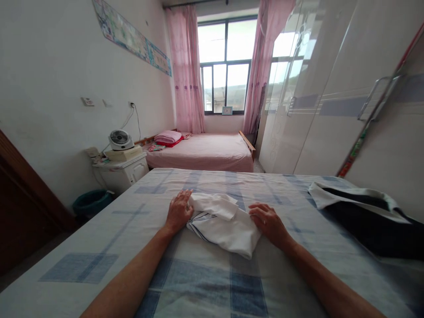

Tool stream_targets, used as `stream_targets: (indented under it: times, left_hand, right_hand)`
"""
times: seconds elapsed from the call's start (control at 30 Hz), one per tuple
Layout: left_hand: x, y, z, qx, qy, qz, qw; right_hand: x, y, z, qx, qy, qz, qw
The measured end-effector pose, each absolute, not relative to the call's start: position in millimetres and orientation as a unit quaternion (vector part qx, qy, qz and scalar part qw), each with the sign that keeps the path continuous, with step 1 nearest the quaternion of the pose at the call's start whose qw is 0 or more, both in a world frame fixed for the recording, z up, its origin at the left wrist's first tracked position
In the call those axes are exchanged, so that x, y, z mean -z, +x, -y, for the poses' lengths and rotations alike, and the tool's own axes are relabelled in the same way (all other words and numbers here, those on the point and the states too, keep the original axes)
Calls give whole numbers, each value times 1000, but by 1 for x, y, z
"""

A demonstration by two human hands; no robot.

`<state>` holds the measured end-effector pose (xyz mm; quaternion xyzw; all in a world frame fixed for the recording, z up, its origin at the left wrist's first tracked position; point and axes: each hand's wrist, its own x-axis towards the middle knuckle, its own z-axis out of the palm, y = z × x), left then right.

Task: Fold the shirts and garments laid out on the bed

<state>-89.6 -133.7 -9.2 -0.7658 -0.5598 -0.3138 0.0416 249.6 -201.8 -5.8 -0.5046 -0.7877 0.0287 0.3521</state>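
Head view puts me looking down along both forearms at a bed covered with a pale blue-and-white checked sheet [99,247], and I take the small white cloth garment with thin dark stripes at its edge [225,223] as my landmark. It lies bunched and partly folded on the sheet, straight ahead of me and near the middle of the bed's width. My left hand [179,211] rests on the garment's left edge, fingers [185,196] spread flat and gripping nothing that I can see. My right hand [269,221] lies palm down on its right edge, fingers likewise loose and flat, pressing rather than pinching. To the right of the garment, well apart from it, lies a dark garment with a white border [361,212]. Beyond the garment, a second bed with a pink cover [205,152] stands under the window, and to its far left a small white fan [119,139] sits on a white bedside cabinet [124,170]. To smooth this cloth well, I judge both palms should stay flat and draw outward evenly from the middle, so the loose upper fold lies down without dragging the sheet into creases.
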Motion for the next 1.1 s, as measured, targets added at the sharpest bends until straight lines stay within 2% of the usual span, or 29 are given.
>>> stream_targets:
  times: [0.1,0.2,0.33,0.4,0.5,0.63,0.73,0.83,0.97,1.1]
  left_hand:
    - [9,-88,134,268,-756,598,12]
    - [5,-90,134,268,-743,613,13]
    - [-6,-93,135,385,-681,621,-48]
    - [-15,-94,136,470,-635,607,-88]
    - [-37,-93,143,568,-585,564,-127]
    - [-86,-89,167,684,-508,491,-182]
    - [-128,-88,194,754,-444,417,-246]
    - [-163,-90,221,805,-409,351,-249]
    - [-179,-90,229,806,-424,360,-204]
    - [-141,-92,184,714,-532,439,-114]
  right_hand:
    - [-2,243,208,-89,-532,757,369]
    - [-12,242,214,-165,-560,745,321]
    - [-23,251,217,-197,-546,780,233]
    - [-26,258,216,-181,-554,780,226]
    - [-37,266,213,-163,-573,743,304]
    - [-81,276,222,-148,-552,663,483]
    - [-128,283,246,-84,-551,582,592]
    - [-167,290,272,19,-552,513,658]
    - [-190,298,270,131,-549,524,639]
    - [-157,306,212,140,-546,616,551]
